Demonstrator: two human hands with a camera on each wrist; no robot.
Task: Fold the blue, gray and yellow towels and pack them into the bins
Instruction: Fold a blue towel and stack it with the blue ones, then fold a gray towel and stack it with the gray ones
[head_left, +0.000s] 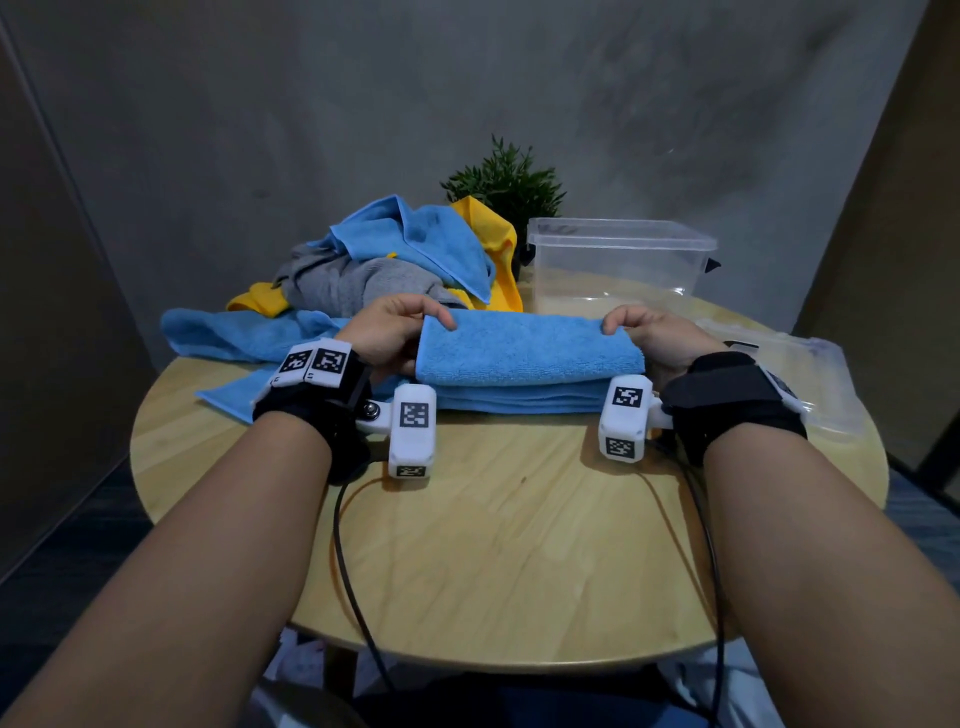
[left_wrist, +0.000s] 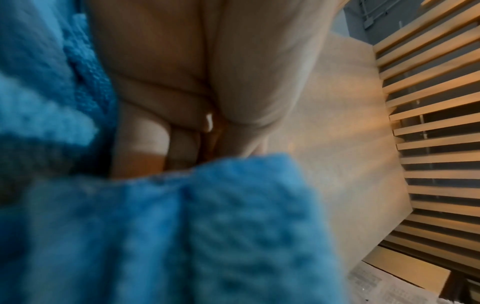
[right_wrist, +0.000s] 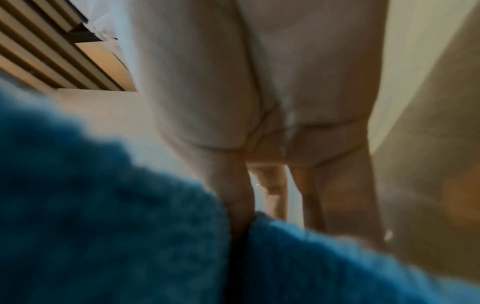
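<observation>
Two bare arms reach out over the round wooden table (head_left: 509, 545) from the six o'clock side, each with a black strap and a white camera box at the wrist.

At nine o'clock on the table, a loose blue towel (head_left: 228, 335) lies spread flat. Next to it, the left hand (head_left: 387, 332) pinches the left end of the folded blue towel (head_left: 524, 358), with the thumb on top and the other fingers curled below. In the left wrist view the fingers are bent close to fuzzy blue cloth (left_wrist: 182, 236).

This folded blue towel sits in the middle of the table, a thick flat stack with its long fold facing six o'clock.

Behind it, toward twelve o'clock, is a messy pile: a gray towel (head_left: 353, 283), another blue one on top, and a yellow towel (head_left: 493, 249) peeking out. A small green plant (head_left: 506, 179) stands behind the pile.

The right hand (head_left: 652, 335) pinches the right end of the folded towel in the same way.

At one o'clock stands a clear plastic bin (head_left: 621, 265). At three o'clock lies a clear lid (head_left: 795, 364).
</observation>
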